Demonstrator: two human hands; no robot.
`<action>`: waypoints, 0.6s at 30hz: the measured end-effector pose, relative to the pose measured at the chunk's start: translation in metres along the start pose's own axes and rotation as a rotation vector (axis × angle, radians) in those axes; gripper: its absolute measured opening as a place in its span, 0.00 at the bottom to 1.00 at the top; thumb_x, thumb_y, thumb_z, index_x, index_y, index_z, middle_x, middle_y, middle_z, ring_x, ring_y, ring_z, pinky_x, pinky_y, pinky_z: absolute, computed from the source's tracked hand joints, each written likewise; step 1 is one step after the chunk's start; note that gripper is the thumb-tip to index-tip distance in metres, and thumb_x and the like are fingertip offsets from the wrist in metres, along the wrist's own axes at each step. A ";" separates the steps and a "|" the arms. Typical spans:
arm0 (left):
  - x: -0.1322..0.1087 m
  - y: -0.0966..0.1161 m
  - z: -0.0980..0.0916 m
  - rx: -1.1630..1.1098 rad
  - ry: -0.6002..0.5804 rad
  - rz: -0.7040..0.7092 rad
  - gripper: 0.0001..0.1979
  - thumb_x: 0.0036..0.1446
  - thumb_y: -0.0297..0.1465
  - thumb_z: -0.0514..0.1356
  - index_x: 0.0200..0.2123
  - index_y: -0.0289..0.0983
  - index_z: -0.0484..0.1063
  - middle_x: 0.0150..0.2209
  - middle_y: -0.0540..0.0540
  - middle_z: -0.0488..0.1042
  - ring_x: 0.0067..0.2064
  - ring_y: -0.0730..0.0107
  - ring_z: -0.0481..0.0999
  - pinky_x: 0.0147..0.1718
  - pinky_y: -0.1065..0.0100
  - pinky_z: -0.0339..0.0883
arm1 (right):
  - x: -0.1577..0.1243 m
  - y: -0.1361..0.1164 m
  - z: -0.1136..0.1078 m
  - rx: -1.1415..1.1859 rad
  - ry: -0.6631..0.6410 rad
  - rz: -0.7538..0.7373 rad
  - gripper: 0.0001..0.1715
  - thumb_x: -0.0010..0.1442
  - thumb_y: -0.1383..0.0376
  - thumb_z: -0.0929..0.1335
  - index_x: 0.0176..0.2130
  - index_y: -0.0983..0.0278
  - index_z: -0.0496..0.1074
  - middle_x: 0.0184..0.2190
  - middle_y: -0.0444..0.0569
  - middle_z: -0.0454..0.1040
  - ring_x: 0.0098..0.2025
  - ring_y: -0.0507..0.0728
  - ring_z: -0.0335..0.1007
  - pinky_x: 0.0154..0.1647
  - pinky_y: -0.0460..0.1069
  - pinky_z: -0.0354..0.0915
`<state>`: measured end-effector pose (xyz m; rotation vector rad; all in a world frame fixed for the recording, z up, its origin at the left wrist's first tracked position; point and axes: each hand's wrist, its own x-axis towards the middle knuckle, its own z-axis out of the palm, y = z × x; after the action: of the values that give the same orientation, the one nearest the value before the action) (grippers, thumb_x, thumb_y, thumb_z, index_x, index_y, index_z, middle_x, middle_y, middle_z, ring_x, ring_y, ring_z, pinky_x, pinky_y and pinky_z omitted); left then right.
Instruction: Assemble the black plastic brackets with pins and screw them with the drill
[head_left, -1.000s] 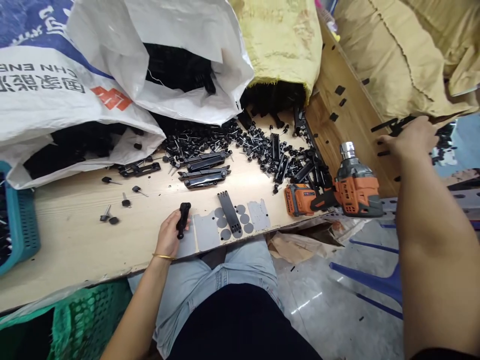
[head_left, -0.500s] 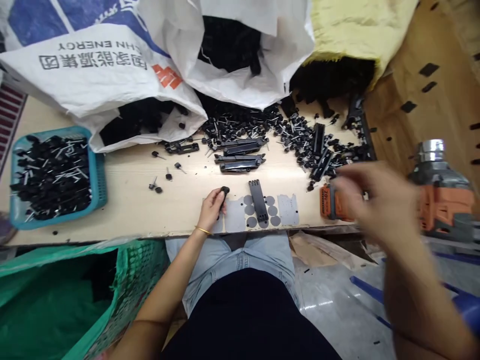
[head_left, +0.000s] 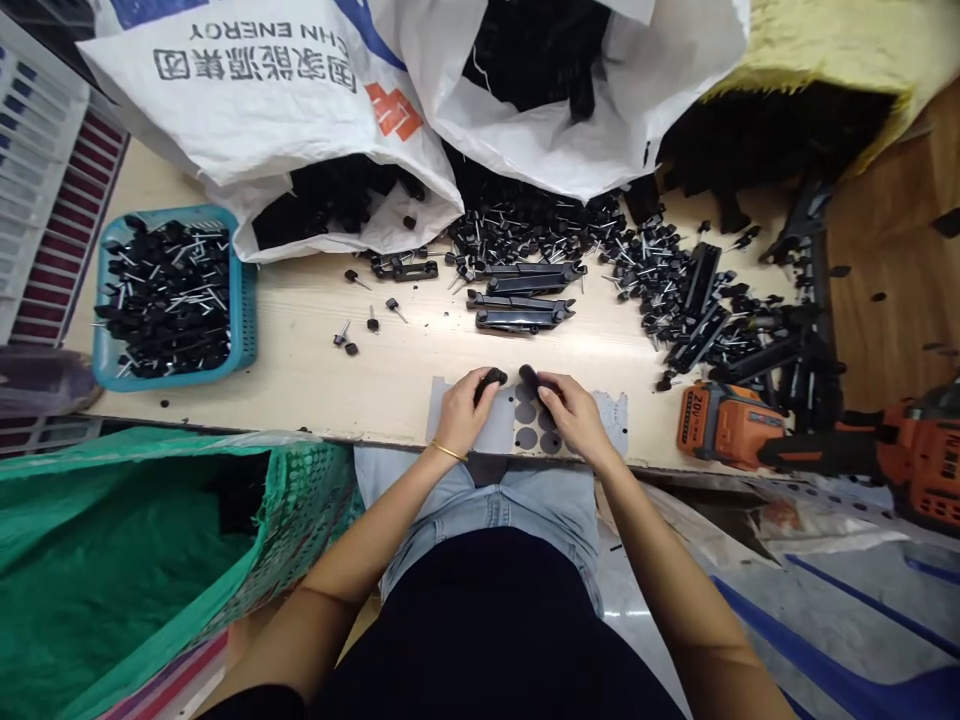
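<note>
My left hand is closed round a small black plastic part, whose rounded end shows past the fingers; its exact kind is hidden. Close by, my right hand grips a long black plastic bar between thumb and fingers, tilted up off the table. A small gap separates the two parts. Below the hands lies a grey sheet with dark round marks. Beyond them, black plastic clamp-like arms lie stacked on the table.
A blue basket of black-headed bolts stands left. More bolts are heaped before white sacks and a yellow sack. An orange cordless drill lies right. A green sack hangs open below the table's left edge.
My right hand has come from beside the drill to the middle and picked up the black bar from the sheet. My left hand still holds its small part. The view has shifted.
</note>
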<state>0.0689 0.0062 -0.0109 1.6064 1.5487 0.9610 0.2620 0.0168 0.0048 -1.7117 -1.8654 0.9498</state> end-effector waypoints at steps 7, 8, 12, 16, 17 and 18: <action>0.004 -0.011 0.032 0.371 0.022 0.178 0.15 0.64 0.38 0.55 0.47 0.36 0.74 0.35 0.42 0.70 0.39 0.62 0.69 0.41 0.61 0.64 | -0.001 0.003 0.017 -0.188 0.004 -0.072 0.25 0.65 0.59 0.58 0.56 0.67 0.65 0.42 0.59 0.66 0.47 0.64 0.63 0.50 0.60 0.63; 0.006 -0.012 0.035 0.393 0.021 0.179 0.16 0.64 0.38 0.54 0.47 0.35 0.74 0.34 0.43 0.69 0.38 0.62 0.68 0.40 0.61 0.63 | 0.000 0.003 0.017 -0.178 -0.028 -0.081 0.26 0.64 0.59 0.59 0.58 0.67 0.64 0.42 0.58 0.66 0.47 0.64 0.63 0.50 0.60 0.64; 0.011 -0.012 0.043 0.454 0.007 0.180 0.19 0.66 0.38 0.49 0.50 0.35 0.72 0.34 0.42 0.68 0.38 0.61 0.67 0.39 0.61 0.62 | 0.002 0.003 0.016 -0.188 -0.021 -0.055 0.26 0.60 0.64 0.62 0.58 0.66 0.63 0.40 0.56 0.64 0.45 0.64 0.63 0.48 0.59 0.64; 0.016 -0.014 0.041 0.502 -0.047 0.206 0.21 0.67 0.39 0.47 0.51 0.33 0.70 0.34 0.40 0.68 0.39 0.59 0.68 0.38 0.61 0.62 | 0.003 0.004 0.015 -0.160 -0.036 -0.085 0.27 0.58 0.65 0.62 0.57 0.65 0.64 0.37 0.54 0.64 0.42 0.63 0.63 0.46 0.57 0.65; 0.016 -0.015 0.041 0.513 -0.073 0.224 0.21 0.67 0.39 0.47 0.50 0.33 0.70 0.34 0.40 0.69 0.39 0.58 0.68 0.38 0.61 0.62 | 0.003 0.005 0.015 -0.157 -0.037 -0.092 0.27 0.58 0.64 0.63 0.57 0.65 0.64 0.37 0.53 0.63 0.42 0.63 0.63 0.46 0.57 0.65; 0.016 -0.015 0.042 0.518 -0.096 0.241 0.20 0.66 0.39 0.47 0.50 0.33 0.70 0.34 0.40 0.69 0.40 0.58 0.68 0.39 0.61 0.62 | 0.004 0.005 0.015 -0.155 -0.036 -0.095 0.28 0.58 0.64 0.63 0.57 0.65 0.64 0.37 0.53 0.63 0.42 0.63 0.63 0.46 0.57 0.65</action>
<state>0.0986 0.0235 -0.0431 2.2036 1.6488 0.6131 0.2541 0.0175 -0.0092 -1.6852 -2.0722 0.8227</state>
